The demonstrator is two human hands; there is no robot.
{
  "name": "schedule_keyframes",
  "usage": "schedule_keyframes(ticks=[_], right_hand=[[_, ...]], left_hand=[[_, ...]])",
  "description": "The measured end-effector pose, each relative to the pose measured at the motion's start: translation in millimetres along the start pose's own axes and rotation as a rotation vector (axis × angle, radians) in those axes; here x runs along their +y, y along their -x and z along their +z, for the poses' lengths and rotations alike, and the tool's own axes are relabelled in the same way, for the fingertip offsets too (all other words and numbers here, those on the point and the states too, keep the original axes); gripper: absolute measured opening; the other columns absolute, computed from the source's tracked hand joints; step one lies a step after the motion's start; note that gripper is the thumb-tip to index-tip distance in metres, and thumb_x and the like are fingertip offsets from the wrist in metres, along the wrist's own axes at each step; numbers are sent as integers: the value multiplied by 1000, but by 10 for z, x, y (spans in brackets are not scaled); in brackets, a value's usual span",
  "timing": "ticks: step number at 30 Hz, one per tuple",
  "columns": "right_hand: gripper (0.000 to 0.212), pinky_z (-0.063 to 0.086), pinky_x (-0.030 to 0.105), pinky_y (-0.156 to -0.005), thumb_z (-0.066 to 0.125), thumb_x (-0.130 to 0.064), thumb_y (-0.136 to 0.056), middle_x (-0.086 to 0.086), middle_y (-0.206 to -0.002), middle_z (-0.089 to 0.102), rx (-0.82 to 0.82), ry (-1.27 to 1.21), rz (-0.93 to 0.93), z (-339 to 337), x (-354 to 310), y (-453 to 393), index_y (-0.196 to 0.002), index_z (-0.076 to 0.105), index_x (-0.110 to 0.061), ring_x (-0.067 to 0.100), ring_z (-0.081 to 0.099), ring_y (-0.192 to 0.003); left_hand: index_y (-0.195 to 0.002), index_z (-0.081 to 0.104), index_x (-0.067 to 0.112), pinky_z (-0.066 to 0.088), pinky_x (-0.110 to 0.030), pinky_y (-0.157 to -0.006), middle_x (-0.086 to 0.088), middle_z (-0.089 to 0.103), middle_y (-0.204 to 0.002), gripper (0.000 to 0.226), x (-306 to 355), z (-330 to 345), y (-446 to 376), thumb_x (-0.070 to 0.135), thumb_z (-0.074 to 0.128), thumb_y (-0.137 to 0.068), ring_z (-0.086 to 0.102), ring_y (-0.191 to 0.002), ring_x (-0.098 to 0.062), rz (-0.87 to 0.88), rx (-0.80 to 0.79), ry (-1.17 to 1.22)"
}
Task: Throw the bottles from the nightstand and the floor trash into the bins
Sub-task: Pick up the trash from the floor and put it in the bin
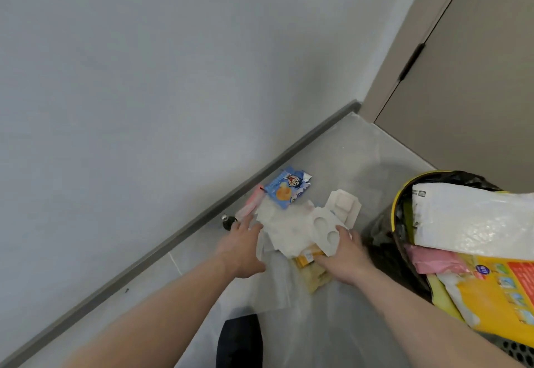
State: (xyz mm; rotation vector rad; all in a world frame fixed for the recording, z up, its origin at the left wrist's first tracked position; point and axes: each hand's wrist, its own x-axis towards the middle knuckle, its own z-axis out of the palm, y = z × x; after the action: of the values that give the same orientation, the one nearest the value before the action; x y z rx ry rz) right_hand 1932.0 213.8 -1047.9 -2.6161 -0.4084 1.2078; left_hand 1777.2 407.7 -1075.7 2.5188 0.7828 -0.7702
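Note:
A heap of floor trash lies by the baseboard: a blue snack wrapper (287, 187), a pink wrapper (250, 204), crumpled white paper (284, 227), a white moulded pulp tray (326, 230), a second white tray (344, 204) and a yellow packet (309, 257). My left hand (241, 247) reaches the left edge of the paper with fingers spread. On the right side of the heap, my right hand (345, 257) rests on the pulp tray, its fingers curled at the tray's rim. No bottles are in view.
A bin (397, 202) with a yellow rim and a black liner stands at the right, overfilled with white, pink and yellow packaging. A door stop (228, 221) sits at the baseboard. A brown door (468, 78) is at the back right. A dark shoe (239, 341) is below.

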Motion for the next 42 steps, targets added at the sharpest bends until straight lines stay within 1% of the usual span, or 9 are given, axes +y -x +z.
schedule_keyframes(ticks=[7,11,14,20,26,29,34,38,42], right_hand=[[118,36,42,-114,86,-49,-74,14,-159,21,176,-220,187,243,116,-912,-160,12,-16,38,32,-144],[121,36,47,-114,86,-53,-71,18,-159,23,219,-268,289,360,144,-1205,-158,11,-15,39,29,-145],[117,46,49,-106,88,-52,-67,18,-150,30,265,-309,350,428,122,-1313,-154,17,-15,41,40,-137],[88,50,35,-86,93,-28,-72,12,-136,58,189,-620,442,447,135,-1297,-139,42,-5,35,60,-121],[53,61,46,-89,94,-39,-67,7,-102,74,82,-799,385,475,243,-1032,-106,72,-11,29,71,-93],[42,61,48,-89,92,-39,-71,9,-105,75,130,-782,383,444,270,-821,-99,70,-14,31,71,-95],[48,55,36,-82,82,-38,-84,12,-118,71,156,-561,331,481,314,-551,-120,70,-9,32,67,-105],[36,55,33,-83,78,-55,-77,7,-114,69,124,-212,157,627,250,-524,-93,75,-23,27,65,-103],[66,45,36,-103,77,-61,-74,3,-137,53,120,65,45,772,154,-605,-132,63,-35,27,49,-127]], left_hand=[[-160,-15,30,14,-64,-122,-3,-26,-167,134,185,330,-784,57,81,-72,-11,-155,-41,143,-63,-290],[-157,-24,35,13,-65,-122,0,-28,-166,130,243,578,-998,58,75,-76,-14,-154,-44,168,-65,-234],[-157,-20,40,16,-61,-122,0,-20,-169,111,308,698,-1005,57,64,-87,-10,-154,-46,170,-9,-176],[-161,-4,37,28,-50,-122,1,-5,-171,79,286,711,-821,20,45,-103,5,-155,-40,204,-9,-137],[-159,25,38,37,-40,-116,8,29,-166,71,114,340,-571,5,43,-99,34,-149,-28,239,147,-26],[-149,48,35,47,-39,-107,10,47,-156,67,-81,146,-389,5,47,-89,50,-138,-25,220,311,76],[-135,65,29,55,-34,-91,10,63,-140,65,-284,-100,11,-4,62,-79,66,-116,-23,177,582,204],[-134,65,30,53,-31,-96,15,63,-138,56,-353,-158,233,7,53,-84,65,-116,-17,158,636,316],[-131,67,27,52,-32,-100,14,66,-133,56,-307,-106,380,35,36,-84,65,-116,-15,130,619,426]])
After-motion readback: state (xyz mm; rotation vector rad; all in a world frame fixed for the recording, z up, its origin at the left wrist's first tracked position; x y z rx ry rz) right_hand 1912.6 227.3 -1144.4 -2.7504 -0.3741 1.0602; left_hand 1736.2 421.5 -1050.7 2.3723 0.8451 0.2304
